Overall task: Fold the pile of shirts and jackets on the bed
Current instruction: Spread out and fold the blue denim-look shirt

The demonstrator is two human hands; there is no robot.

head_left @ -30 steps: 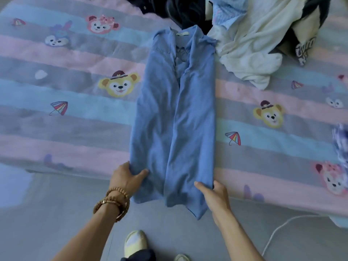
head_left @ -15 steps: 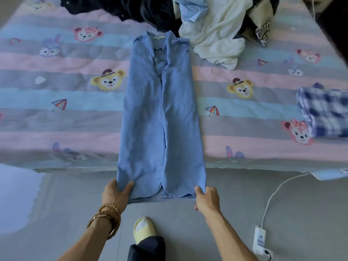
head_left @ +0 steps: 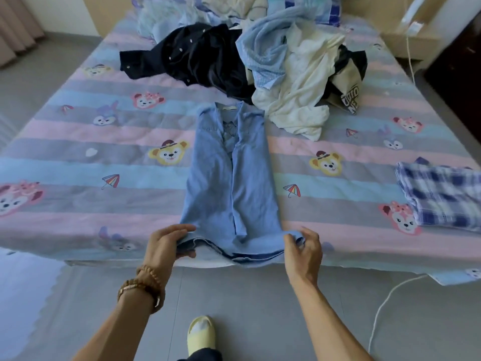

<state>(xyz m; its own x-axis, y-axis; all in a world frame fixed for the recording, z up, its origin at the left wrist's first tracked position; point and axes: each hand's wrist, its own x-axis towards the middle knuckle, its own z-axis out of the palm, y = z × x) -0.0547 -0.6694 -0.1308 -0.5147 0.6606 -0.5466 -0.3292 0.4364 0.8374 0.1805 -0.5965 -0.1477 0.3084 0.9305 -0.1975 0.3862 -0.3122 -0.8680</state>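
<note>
Your left hand [head_left: 166,243] and right hand [head_left: 303,252] each pinch a hem corner of the blue denim shirt [head_left: 230,183], laid lengthwise on the striped cartoon bedspread [head_left: 78,157]; beyond, an unfolded clothes pile [head_left: 273,61].

striped bed [head_left: 78,230], blue shirt [head_left: 229,183], clothes pile [head_left: 286,63]

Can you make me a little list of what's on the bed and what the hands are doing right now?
shirt being folded: blue shirt, sides folded in, lying flat near the front edge of the bed
left hand: grips the shirt's bottom left corner
right hand: pinches the shirt's bottom right corner
pile still to fold: dark jacket, pale blue shirt and cream shirt, heaped behind the blue shirt
already folded: checked shirt, on the right side of the bed
floor: yellow slipper, white cable
</note>
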